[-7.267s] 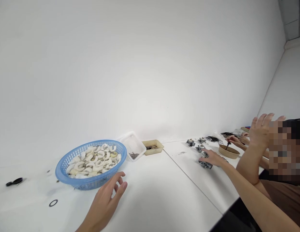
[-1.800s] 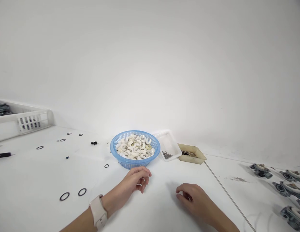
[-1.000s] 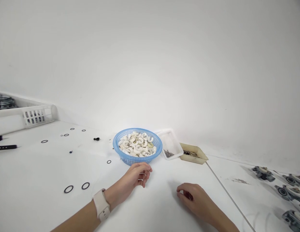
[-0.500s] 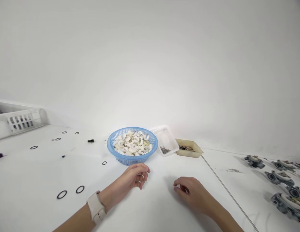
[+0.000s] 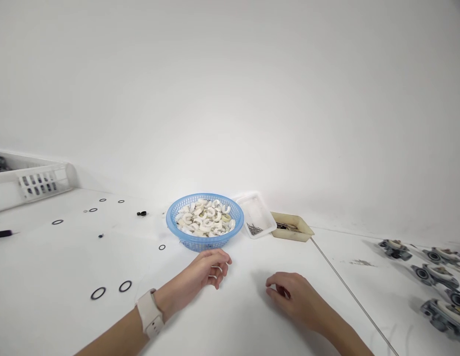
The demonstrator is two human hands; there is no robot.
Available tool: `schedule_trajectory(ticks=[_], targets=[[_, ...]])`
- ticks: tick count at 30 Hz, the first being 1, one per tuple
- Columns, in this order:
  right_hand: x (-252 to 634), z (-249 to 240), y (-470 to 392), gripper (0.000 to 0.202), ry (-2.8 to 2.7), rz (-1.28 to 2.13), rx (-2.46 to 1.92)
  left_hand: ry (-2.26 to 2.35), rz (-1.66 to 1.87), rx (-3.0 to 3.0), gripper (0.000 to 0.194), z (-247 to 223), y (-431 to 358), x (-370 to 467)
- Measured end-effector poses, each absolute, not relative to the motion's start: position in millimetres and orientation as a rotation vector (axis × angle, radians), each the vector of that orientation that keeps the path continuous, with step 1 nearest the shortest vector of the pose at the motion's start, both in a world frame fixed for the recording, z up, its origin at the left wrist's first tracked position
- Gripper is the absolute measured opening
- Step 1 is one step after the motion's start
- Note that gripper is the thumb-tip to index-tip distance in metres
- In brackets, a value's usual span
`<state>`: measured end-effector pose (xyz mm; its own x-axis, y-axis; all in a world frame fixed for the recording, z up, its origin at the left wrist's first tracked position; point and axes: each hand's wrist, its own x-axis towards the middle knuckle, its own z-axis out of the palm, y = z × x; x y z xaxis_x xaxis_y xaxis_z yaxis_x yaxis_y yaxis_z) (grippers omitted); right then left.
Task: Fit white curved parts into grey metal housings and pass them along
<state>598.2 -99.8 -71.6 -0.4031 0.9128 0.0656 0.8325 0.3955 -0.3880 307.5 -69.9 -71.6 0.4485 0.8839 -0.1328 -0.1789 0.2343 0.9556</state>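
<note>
My left hand, with a pale watch on its wrist, hovers or rests just in front of a blue plastic basket. Its fingers are loosely bent and apart, holding nothing. Inside the basket lie many white C-shaped pieces. To the right, my right hand is over the white table, its thumb apart from the curled fingers and no object visible in it. Behind the hands stand a white tray with small metal pins and a beige tray holding slim dark parts.
Several black rings lie scattered on the left, with small black parts and a dark-handled tool. A white crate stands far left. Grey mechanical assemblies sit at right, beyond a thin rod or line.
The view has shifted slightly, so the table items appear a little farther right. Both hands keep nearly the same pose, and nothing has been picked up.
</note>
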Motion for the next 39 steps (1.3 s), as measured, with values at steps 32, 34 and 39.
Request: schedule_trajectory(ticks=[32,34,39], targets=[[597.9,-76.8,-99.3,0.026,-2.389,0.436,-1.522,0.791,0.871,1.099,0.023,-76.6,-67.0,304.7],[597.7,-77.0,-99.3,0.026,-2.394,0.438,-1.519,0.789,0.872,1.092,0.023,-77.1,-66.0,304.7],[596.6,-73.3,-100.6,0.027,-2.386,0.438,-1.527,0.794,0.86,1.087,0.022,-75.1,-67.1,304.2]])
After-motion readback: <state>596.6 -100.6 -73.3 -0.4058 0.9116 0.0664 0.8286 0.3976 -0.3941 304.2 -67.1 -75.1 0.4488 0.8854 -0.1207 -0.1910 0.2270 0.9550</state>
